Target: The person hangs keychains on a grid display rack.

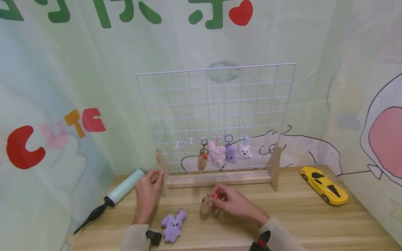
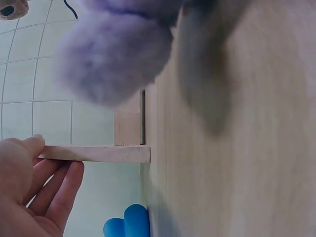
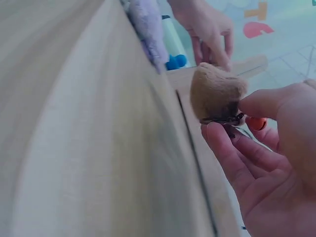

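Observation:
My left hand (image 1: 147,195) pinches the left wooden upright (image 2: 98,153) of a white wire grid rack (image 1: 215,103), thumb on one face and fingers on the other. Between the thumb and fingers of my right hand (image 1: 233,202) is a small brown plush keychain (image 3: 215,91) with an orange-red bell (image 3: 256,123), held low in front of the rack's base. A purple plush bunny keychain (image 1: 172,227) lies on the table between my hands. Hanging on the grid are a brown plush (image 1: 202,162), a pink plush (image 1: 217,154), a purple plush (image 1: 231,154) and a white bear plush (image 1: 245,152).
A pale green hand pump (image 1: 125,187) with a black nozzle lies at the left of the wooden table (image 1: 298,223). At the right sits a yellow toy car (image 1: 324,185). White hooks (image 1: 178,144) sit on the grid left of the plushes. A printed curtain (image 1: 119,87) hangs behind.

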`<state>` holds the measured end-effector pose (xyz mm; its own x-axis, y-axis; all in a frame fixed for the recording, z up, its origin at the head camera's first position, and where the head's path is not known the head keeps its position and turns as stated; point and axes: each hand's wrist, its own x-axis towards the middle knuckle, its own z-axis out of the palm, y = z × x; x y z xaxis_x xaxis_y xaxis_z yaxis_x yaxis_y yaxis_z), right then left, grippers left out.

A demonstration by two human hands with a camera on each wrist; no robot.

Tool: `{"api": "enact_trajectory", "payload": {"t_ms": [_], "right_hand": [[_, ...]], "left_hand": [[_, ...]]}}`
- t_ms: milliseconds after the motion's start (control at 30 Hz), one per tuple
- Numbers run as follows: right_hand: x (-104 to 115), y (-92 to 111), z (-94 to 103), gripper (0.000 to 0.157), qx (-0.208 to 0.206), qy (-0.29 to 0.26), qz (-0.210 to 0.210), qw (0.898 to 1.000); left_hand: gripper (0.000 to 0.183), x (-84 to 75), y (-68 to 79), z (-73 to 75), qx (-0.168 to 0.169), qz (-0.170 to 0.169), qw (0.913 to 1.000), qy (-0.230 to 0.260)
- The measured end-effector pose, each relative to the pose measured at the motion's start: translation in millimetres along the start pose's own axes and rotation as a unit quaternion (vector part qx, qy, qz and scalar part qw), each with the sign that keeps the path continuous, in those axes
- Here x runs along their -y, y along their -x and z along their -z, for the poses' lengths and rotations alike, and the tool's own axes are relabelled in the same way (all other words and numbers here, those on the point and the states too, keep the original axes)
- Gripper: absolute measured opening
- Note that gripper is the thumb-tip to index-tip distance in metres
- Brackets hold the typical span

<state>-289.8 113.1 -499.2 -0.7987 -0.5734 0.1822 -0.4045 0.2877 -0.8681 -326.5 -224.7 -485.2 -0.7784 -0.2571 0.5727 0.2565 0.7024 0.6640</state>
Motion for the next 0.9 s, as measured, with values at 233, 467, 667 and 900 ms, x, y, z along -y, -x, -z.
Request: {"api": "enact_trajectory", "payload": {"t_ms": [233, 467, 667, 900], "right_hand": [[15.2, -1.4, 16.2, 0.012, -0.024, 0.013, 0.032, 0.999], [25.7, -0.5, 24.0, 0.028, -0.008, 0.019, 0.022, 1.000], [34.2, -3.7, 22.4, 0.038, -0.015, 0.036, 0.054, 0.998], [47.9, -10.4, 19.3, 0.007, -0.079, 0.085, 0.059, 0.992]], "left_hand": [[0.027, 1.9, 0.1, 0.8, -0.005, -0.012, 0.9999, -0.004], [0.026, 1.7, 0.3, 0.4, -0.008, -0.017, 0.9998, 0.000], [0.026, 1.1, -0.5, 0.2, -0.008, -0.015, 0.9998, 0.002], [0.024, -0.7, -0.1, 1.6, -0.006, -0.014, 0.9999, 0.007]]}}
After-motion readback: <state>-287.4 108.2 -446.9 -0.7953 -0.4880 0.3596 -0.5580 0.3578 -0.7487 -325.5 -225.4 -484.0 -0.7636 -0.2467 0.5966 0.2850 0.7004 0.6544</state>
